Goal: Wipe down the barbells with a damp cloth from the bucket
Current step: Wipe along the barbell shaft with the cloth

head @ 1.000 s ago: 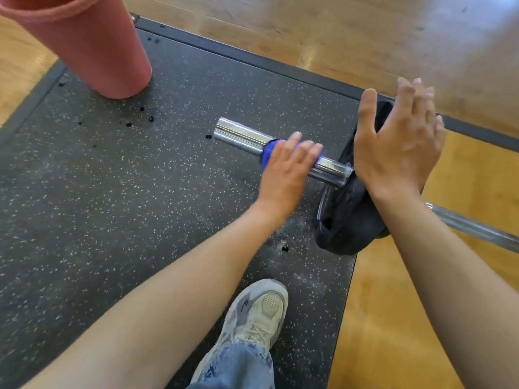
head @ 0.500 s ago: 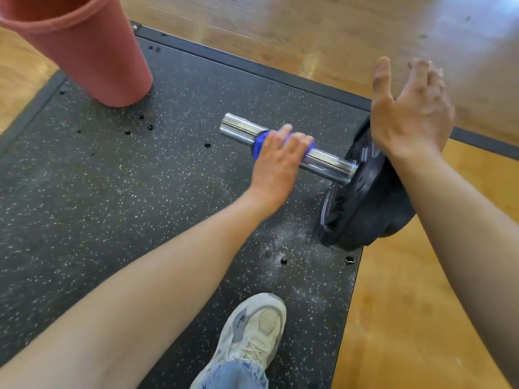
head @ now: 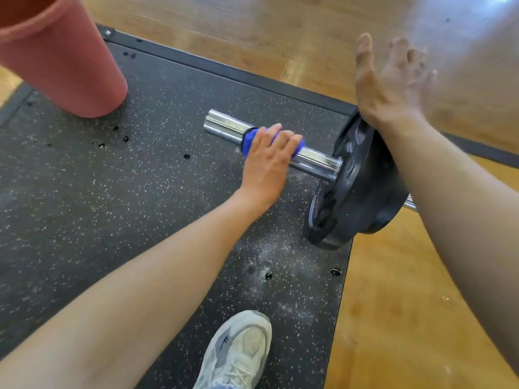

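A left hand (head: 266, 161) grips a blue cloth (head: 251, 137) around a chrome barbell sleeve (head: 311, 161). The right hand (head: 390, 82), fingers released, hovers above a black weight plate (head: 362, 192).

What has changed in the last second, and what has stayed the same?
The left hand slid the blue cloth along the chrome barbell sleeve away from the black plate. The right hand lifted off the plate, open. The bucket stayed put.

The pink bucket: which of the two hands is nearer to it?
Left. The left hand grips the blue cloth on the barbell sleeve, partway across the mat from the pink bucket. The right hand is farther off, raised open above the weight plate.
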Demonstrator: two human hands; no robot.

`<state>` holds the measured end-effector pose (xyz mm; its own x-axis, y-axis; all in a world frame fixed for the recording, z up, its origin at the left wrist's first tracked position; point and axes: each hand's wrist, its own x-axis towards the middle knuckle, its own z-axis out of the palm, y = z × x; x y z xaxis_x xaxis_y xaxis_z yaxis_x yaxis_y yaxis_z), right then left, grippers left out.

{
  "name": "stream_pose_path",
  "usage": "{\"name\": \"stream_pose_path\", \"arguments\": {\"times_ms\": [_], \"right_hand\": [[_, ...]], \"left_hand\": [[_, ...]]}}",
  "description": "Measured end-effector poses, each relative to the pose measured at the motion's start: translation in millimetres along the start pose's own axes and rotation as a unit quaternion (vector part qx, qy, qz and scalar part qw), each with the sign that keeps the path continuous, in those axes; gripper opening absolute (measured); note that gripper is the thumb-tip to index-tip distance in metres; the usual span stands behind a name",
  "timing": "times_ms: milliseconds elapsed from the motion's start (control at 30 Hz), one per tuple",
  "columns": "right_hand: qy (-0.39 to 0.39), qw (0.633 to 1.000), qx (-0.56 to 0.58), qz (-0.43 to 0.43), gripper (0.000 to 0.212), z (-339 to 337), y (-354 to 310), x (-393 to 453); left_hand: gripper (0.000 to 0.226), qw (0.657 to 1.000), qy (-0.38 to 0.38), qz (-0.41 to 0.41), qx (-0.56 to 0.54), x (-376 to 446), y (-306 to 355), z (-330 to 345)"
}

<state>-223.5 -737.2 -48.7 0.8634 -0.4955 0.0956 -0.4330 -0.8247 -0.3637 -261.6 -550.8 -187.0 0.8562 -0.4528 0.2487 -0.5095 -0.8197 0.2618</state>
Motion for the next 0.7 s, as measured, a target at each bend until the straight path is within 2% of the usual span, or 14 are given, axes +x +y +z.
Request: {"name": "stream_pose_path", "arguments": {"times_ms": [67,100,200,267,300,367,433,467,600,633,700], "right_hand": [[-0.003,1.000,-0.015,-0.001,0.092,0,0,-2],[-0.004,1.000,-0.023,-0.004,0.091,0,-1,-5],[0.009,0.999,-0.048,-0.011,0.090,-3,0,-13],[0.020,0.998,-0.059,-0.017,0.091,-4,0,-20],[0.021,0.998,-0.063,-0.023,0.091,-3,-1,-25],[0.022,0.997,-0.072,-0.029,0.091,-3,-2,-33],[0.026,0.996,-0.078,-0.032,0.091,-4,-3,-40],[0.029,0.996,-0.081,-0.035,0.092,-4,-3,-42],[0.049,0.995,-0.083,-0.033,0.092,-8,-1,-56],[0.051,0.995,-0.083,-0.033,0.092,-8,0,-60],[0.049,0.994,-0.085,-0.039,0.092,-8,-1,-71]], "left_hand": [[0.068,0.999,-0.001,-0.043,0.001,-1,8,1],[0.069,0.999,-0.003,-0.037,-0.003,-2,18,1],[0.061,0.997,-0.006,0.077,0.001,-8,43,10],[0.062,0.994,-0.012,0.112,0.000,-10,34,12],[0.059,0.995,0.001,0.095,0.009,-11,25,10],[0.056,0.999,0.032,0.007,0.007,-11,8,4],[0.056,0.998,0.020,-0.061,0.001,-13,8,-3],[0.058,0.998,0.017,-0.052,0.002,-16,18,-5],[0.065,0.990,-0.011,0.136,-0.019,-35,46,4],[0.068,0.988,-0.013,0.154,-0.006,-34,37,-1],[0.073,0.995,-0.005,0.097,0.020,-29,6,-11]]}}
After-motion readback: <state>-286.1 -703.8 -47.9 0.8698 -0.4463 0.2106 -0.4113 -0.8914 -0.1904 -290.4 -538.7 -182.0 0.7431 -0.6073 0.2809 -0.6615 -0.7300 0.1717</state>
